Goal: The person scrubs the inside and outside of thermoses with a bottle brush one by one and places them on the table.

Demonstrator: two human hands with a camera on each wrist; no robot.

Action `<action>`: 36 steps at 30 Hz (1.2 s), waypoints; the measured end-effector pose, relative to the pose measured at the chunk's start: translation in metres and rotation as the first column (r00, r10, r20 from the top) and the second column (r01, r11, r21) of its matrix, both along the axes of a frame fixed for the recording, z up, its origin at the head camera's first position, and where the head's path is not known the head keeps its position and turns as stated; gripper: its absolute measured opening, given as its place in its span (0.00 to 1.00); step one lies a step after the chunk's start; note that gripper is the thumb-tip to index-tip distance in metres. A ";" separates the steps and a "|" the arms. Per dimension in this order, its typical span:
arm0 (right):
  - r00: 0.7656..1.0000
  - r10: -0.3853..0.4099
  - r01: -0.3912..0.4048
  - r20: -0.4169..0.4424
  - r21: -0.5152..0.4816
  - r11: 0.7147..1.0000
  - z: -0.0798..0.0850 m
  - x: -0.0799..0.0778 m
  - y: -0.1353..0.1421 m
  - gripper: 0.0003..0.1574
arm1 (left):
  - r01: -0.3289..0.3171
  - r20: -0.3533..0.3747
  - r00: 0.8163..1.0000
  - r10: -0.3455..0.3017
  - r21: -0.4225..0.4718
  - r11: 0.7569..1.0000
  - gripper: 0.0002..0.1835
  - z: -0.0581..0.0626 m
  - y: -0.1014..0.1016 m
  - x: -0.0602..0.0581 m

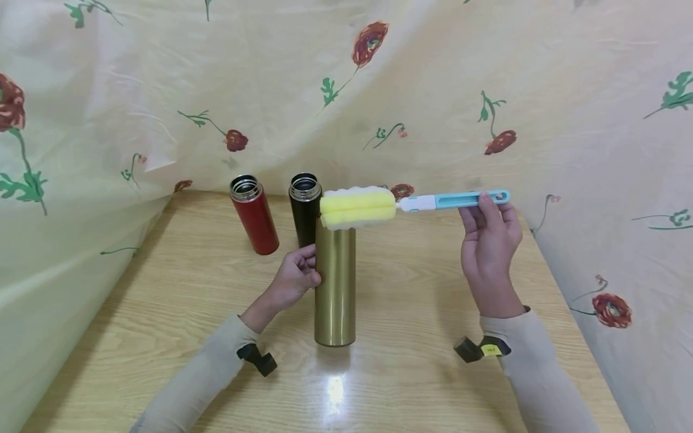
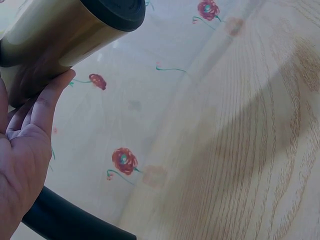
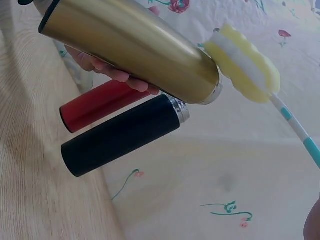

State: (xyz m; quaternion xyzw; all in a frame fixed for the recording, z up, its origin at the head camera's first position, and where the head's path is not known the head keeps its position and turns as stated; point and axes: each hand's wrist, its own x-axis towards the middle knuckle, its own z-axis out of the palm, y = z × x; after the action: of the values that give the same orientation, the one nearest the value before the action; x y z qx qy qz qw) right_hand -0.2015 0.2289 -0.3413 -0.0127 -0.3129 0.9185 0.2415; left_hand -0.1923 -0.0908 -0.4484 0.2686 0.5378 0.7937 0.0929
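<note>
My left hand (image 1: 295, 276) grips a gold thermos bottle (image 1: 335, 288), held up off the table in the left wrist view with its dark base showing. A bottle brush (image 1: 446, 200) with a blue and white handle is pinched near its end by my right hand (image 1: 489, 240). Its yellow and white sponge head (image 1: 358, 207) lies sideways across the bottle's top in the head view, hiding the mouth there. From the right wrist, the sponge (image 3: 245, 65) appears right at the bottle's silver neck (image 3: 214, 95), outside it.
A red bottle (image 1: 257, 222) and a black bottle (image 1: 304, 210), both without lids, stand upright behind on the wooden table (image 1: 417, 300). Flowered cloth (image 1: 281, 78) hangs at the back and along both sides. A small black camera is strapped to each wrist.
</note>
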 end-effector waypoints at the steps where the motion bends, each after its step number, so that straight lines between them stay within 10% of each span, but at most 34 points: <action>1: 1.000 0.002 -0.002 0.006 -0.004 1.000 0.000 0.000 0.000 0.15 | -0.001 -0.003 1.000 0.001 0.001 1.000 0.52 0.000 0.000 0.000; 36: 0.985 0.006 -0.022 0.173 0.090 0.996 -0.041 0.062 0.010 0.11 | -0.020 -0.023 1.000 0.021 0.035 0.999 0.56 0.001 -0.006 -0.002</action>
State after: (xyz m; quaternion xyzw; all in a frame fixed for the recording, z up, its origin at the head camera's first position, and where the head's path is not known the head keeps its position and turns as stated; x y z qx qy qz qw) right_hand -0.1396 0.2386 -0.3823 -0.0789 -0.3747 0.9002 0.2073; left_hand -0.1946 -0.0965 -0.4476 0.2738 0.5275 0.8008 0.0738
